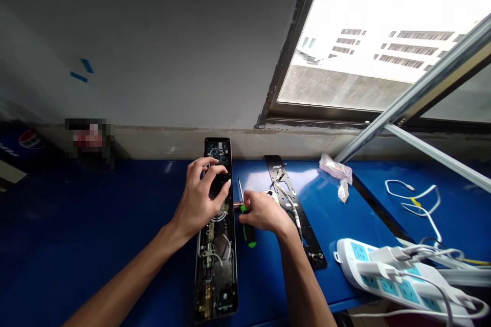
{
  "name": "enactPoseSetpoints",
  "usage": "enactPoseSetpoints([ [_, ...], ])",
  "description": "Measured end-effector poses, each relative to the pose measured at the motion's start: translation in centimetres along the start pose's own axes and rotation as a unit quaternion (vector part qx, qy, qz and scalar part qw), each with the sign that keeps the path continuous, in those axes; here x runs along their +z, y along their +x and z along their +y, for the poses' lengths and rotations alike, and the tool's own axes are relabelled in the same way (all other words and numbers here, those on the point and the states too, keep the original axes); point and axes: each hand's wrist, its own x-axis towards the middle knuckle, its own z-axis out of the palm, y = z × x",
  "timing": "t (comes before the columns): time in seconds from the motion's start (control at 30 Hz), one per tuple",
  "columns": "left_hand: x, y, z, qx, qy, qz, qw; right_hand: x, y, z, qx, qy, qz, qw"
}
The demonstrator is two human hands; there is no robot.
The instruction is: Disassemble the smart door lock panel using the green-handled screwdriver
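Observation:
A long black housing point(217, 276) lies open on the blue table, with a circuit board point(218, 148) at its far end and metal parts and thin wires nearer me. My left hand point(201, 199) is over its upper half, fingers curved and spread, fingertips at the inside of the housing. Just right of the housing, my right hand point(263, 210) has its fingers curled at a small reddish piece point(238, 205); the grip is partly hidden. A screwdriver point(249, 232) with a green and black handle lies beneath those fingers. Farther right rests a black plate point(307, 232) with a wrapped cable.
The blue table point(153, 204) meets a wall behind. At the right are a plastic bag point(335, 167), a white cable point(437, 209), and a white power strip point(387, 286) with plugs. A metal frame point(368, 135) slants across the window side.

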Motion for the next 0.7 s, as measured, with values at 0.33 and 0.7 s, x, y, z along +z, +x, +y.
enactPoseSetpoints([
  [0.33,1.4,2.6,2.1,0.071,-0.047,-0.152,0.985,-7.8,-3.3,2.7,-0.066,0.194,0.297,0.932],
  [0.7,7.0,3.7,4.4,0.187,0.079,-0.436,0.877,-7.4,-1.8,4.6,-0.115,0.233,0.395,0.881],
])
